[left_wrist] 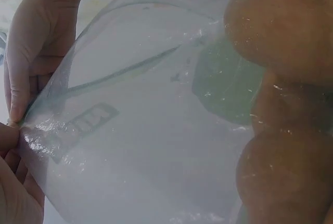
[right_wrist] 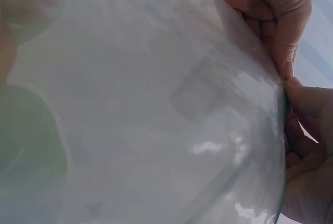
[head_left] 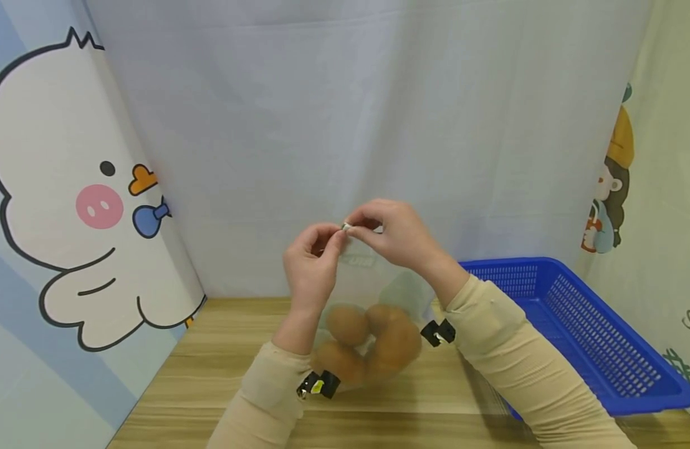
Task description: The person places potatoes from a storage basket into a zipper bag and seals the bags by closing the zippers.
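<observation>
A clear plastic bag (head_left: 356, 274) with a green print hangs from both hands, its top edge pinched between fingers and thumbs. My left hand (head_left: 313, 265) grips that edge just left of the middle. Right beside it, fingertips almost meeting, my right hand (head_left: 403, 240) pinches the same edge. Inside the bag lie several round brown-orange items (head_left: 347, 324), blurred by the plastic; they fill its lower part. In the left wrist view the bag (left_wrist: 151, 130) spreads wide, with a green patch near the brown items (left_wrist: 291, 172). The right wrist view shows thumbs (right_wrist: 286, 52) close together at the bag's edge.
A blue plastic basket (head_left: 603, 330) with slotted walls stands on the right of the wooden table (head_left: 199, 362). A pale cloth (head_left: 300, 125) hangs behind the table, and a cartoon-printed panel (head_left: 53, 156) stands on the left. Small black clips (head_left: 437, 332) sit at the wrists.
</observation>
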### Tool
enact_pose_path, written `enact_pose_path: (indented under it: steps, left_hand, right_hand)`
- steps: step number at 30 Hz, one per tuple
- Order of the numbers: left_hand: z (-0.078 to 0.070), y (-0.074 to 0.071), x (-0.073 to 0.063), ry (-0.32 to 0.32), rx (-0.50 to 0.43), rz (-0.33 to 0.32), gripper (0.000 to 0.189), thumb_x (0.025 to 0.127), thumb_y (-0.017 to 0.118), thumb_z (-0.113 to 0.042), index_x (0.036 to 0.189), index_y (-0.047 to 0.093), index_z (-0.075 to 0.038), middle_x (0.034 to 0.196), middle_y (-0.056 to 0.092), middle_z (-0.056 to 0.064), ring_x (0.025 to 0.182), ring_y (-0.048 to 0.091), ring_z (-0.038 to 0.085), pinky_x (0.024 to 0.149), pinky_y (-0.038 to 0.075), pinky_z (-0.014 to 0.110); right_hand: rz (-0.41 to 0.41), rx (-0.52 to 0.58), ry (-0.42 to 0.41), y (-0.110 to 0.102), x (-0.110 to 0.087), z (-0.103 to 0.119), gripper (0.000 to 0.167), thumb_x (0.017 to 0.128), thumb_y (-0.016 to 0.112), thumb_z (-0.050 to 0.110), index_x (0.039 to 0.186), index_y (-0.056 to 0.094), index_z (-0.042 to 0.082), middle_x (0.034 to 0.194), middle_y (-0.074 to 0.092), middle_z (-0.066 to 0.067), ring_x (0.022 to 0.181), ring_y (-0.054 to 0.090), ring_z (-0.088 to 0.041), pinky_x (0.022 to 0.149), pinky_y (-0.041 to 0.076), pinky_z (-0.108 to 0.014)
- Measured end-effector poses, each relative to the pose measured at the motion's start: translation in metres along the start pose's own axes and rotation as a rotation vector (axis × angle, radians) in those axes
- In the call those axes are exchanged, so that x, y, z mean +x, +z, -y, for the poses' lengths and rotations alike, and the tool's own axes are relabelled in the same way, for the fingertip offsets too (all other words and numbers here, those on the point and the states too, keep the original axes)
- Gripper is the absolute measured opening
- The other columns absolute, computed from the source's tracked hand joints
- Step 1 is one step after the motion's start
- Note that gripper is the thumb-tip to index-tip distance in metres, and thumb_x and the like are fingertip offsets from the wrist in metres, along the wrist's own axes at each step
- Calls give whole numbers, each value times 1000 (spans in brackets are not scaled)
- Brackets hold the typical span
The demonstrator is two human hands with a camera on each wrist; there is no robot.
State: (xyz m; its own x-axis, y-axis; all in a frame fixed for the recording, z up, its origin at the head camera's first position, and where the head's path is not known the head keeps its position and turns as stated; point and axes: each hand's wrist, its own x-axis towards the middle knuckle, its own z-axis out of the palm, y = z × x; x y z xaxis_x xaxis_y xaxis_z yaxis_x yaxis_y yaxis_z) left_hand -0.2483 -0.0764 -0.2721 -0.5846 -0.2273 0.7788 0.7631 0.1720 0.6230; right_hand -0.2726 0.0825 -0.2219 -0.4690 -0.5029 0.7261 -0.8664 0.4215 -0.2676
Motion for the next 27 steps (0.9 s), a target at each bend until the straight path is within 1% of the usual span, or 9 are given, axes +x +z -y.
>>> enact_pose_path:
  steps: [4,8,12,14,19,22,27]
  left_hand:
    - [2,3,-2,16,-19,-32,6,88,73,1,86,70,6,78,69,15,68,65,12,63,56,19]
    - [4,4,-4,30,-25,-64,6,88,73,2,86,69,6,78,69,16,69,66,12,63,56,19]
    - [5,3,-6,16,-35,-128,7,89,73,1,86,68,6,79,70,17,70,66,8,63,56,19]
    - [6,0,-7,15,-49,-156,8,89,72,0,86,68,7,79,70,18,69,66,8,62,56,19]
    - [7,-10,-8,45,-87,-204,5,89,71,4,85,69,6,78,70,19,69,67,9,61,56,20]
    - [9,-16,-10,57,-91,-233,5,88,70,5,85,68,8,77,70,18,68,66,10,61,56,21]
    - [11,-26,-13,66,-79,-260,8,88,71,5,87,67,11,77,70,18,68,67,9,61,57,21]
  right_hand:
    - [-3,0,-13,0,0,-1,6,89,74,6,95,74,3,90,70,-6,81,65,-18,74,56,-32]
    - [10,-6,-20,0,-2,-4,5,89,74,6,94,74,3,89,70,-7,81,66,-18,74,57,-34]
    - [30,-9,-3,-1,-9,-11,4,88,74,5,90,73,1,87,70,-7,80,66,-20,74,58,-35]
    - [33,-21,1,-3,-13,-15,5,87,75,4,90,73,1,86,70,-8,79,66,-20,75,58,-35]
    - [38,-51,-15,-8,-24,-28,4,87,75,3,90,72,2,87,68,-7,80,65,-21,74,57,-35]
    - [52,-53,-13,-10,-32,-39,4,87,74,0,89,71,3,87,68,-7,80,65,-22,74,56,-36]
    - [75,-87,14,-13,-45,-52,6,87,74,1,92,71,4,89,68,-7,83,65,-22,76,56,-38]
